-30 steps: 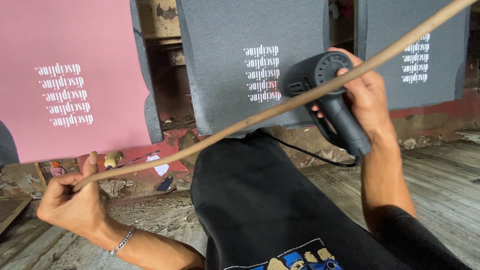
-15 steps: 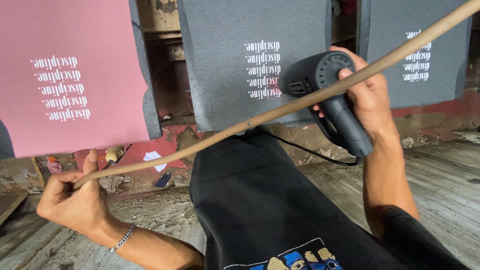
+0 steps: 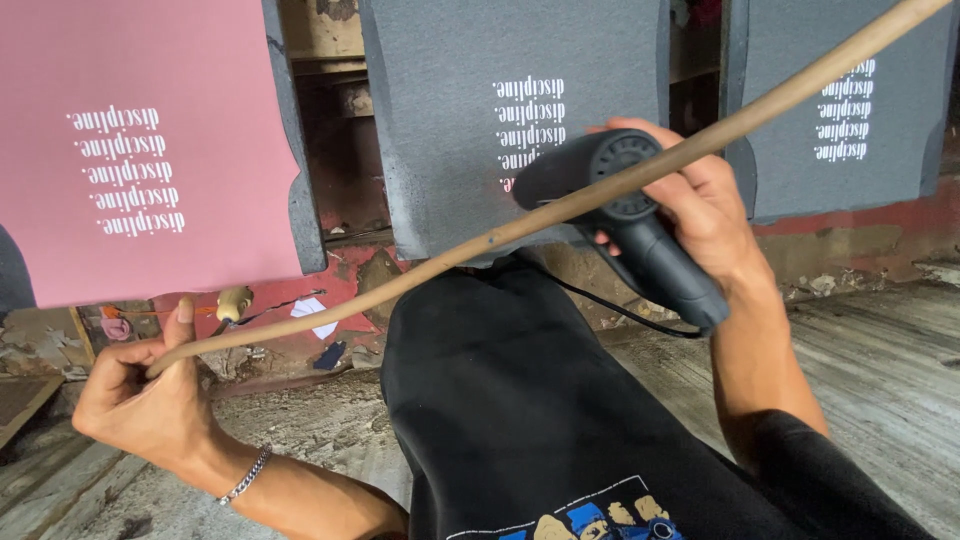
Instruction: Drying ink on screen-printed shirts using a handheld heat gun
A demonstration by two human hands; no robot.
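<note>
Pink shirt (image 3: 140, 140) with white print hangs at far left. Below it the left hand (image 3: 150, 400) pinches the low end of a long wooden stick (image 3: 520, 225), probably to steady it. The right hand (image 3: 700, 210) wraps a black heat gun (image 3: 620, 215), its nozzle toward the printed grey shirt (image 3: 500, 110).

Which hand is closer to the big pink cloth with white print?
Left. The left hand grips the long wooden stick just below the big pink cloth; the right hand is far right, holding the black heat gun.

One head-worn camera looks down and forward, close over the person's hands and lap.
</note>
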